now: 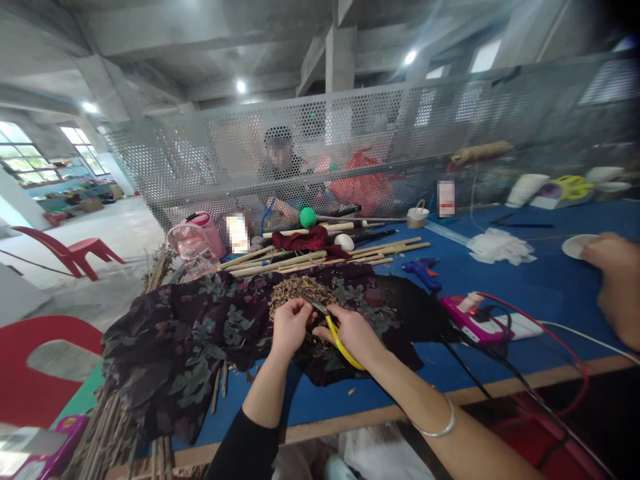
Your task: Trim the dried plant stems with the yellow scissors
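Note:
Scissors with yellow handles point(341, 344) are held in my right hand point(359, 335), their dark blades pointing up and left toward my other hand. My left hand point(291, 328) has its fingers pinched together near the blade tips; whatever lies between them is too small to make out. Both hands are over a heap of small brown dried pieces point(300, 288). That heap rests on a dark cloth with a leaf and flower pattern point(185, 333), which is spread and rumpled across the blue table point(310, 407).
Behind the cloth lie wooden sticks point(280, 263), a dark red cloth point(305, 239) and a green ball point(309, 217). To the right are a blue glue gun point(423, 272), a pink power strip point(477, 320) with cords, and another person's hand point(613, 267). A perforated metal screen point(225, 153) stands behind.

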`<action>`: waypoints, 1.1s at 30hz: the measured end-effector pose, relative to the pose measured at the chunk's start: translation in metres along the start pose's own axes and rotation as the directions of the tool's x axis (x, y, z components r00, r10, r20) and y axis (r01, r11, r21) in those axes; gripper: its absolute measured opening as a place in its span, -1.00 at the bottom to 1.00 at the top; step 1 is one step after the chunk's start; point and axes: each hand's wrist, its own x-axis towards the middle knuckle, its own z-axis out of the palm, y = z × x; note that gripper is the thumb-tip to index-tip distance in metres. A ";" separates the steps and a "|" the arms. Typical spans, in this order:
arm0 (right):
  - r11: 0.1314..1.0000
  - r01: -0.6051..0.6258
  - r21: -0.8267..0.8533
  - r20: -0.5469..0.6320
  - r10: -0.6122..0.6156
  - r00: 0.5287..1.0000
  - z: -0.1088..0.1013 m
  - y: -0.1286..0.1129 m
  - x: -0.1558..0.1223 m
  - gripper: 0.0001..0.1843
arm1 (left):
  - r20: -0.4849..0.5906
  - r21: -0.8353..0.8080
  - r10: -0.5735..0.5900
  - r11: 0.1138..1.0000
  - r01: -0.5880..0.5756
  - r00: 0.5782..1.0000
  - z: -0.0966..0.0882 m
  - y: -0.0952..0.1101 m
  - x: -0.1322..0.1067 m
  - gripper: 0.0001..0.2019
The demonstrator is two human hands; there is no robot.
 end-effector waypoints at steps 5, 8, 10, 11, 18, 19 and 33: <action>1.000 -0.016 0.006 0.009 0.016 1.000 -0.003 0.001 0.002 -0.61 | -0.034 0.079 -0.019 0.997 0.022 0.999 -0.003 0.004 0.001 -0.80; 0.992 0.004 0.122 0.036 -0.008 0.999 -0.012 0.007 0.004 -0.59 | -0.181 0.305 0.058 0.952 0.000 0.982 -0.016 0.011 0.005 -0.74; 0.982 0.016 0.188 0.046 -0.026 0.999 -0.020 0.013 0.005 -0.58 | -0.309 0.474 0.220 0.879 -0.051 0.925 -0.031 0.016 0.009 -0.72; 0.979 0.017 0.201 0.027 -0.023 0.999 -0.023 0.016 0.005 -0.59 | -0.359 0.540 0.278 0.841 -0.044 0.891 -0.039 0.018 0.012 -0.74; 0.984 -0.029 0.178 -0.091 0.046 0.995 -0.017 0.037 -0.005 -0.61 | -0.250 0.873 0.058 0.445 0.199 0.967 -0.074 0.014 0.033 -0.58; 0.984 -0.035 0.173 -0.119 0.056 0.991 -0.013 0.039 -0.006 -0.59 | -0.231 0.880 0.026 0.432 0.197 0.973 -0.073 0.013 0.035 -0.52; 0.993 -0.116 0.004 -0.110 0.116 0.987 -0.007 0.036 -0.011 -0.49 | -0.004 0.909 0.277 0.401 -0.112 0.961 -0.028 0.028 0.030 -0.77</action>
